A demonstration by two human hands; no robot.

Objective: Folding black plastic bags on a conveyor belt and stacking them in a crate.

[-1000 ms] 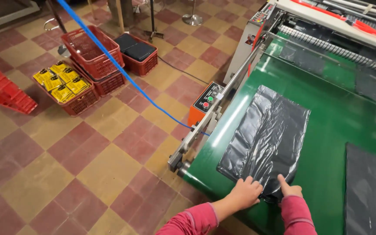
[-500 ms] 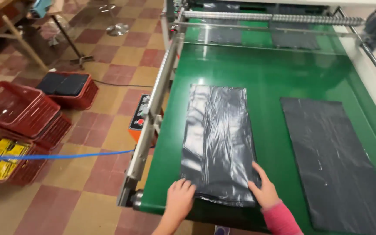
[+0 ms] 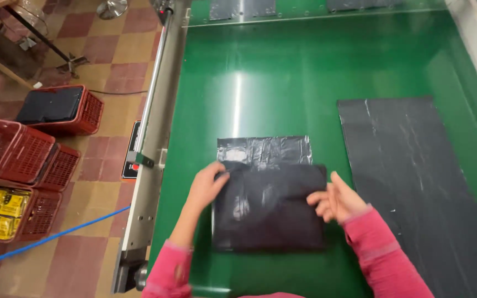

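Nearest me, on the green tabletop (image 3: 282, 83), my left hand (image 3: 205, 186) pinches the left edge of the folded black plastic bag (image 3: 269, 207), fingers closed on the top layer, while my right hand (image 3: 339, 200) grips its right edge likewise. I judge a clean fold needs both corners aligned with the layer beneath and pressed flat. Farther right lies a second flat black bag (image 3: 415, 182); beyond the tabletop's rail, red baskets (image 3: 23, 160) sit on the floor.

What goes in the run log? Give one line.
left hand: on folded black bag | right hand: on bag edge | surface: green belt
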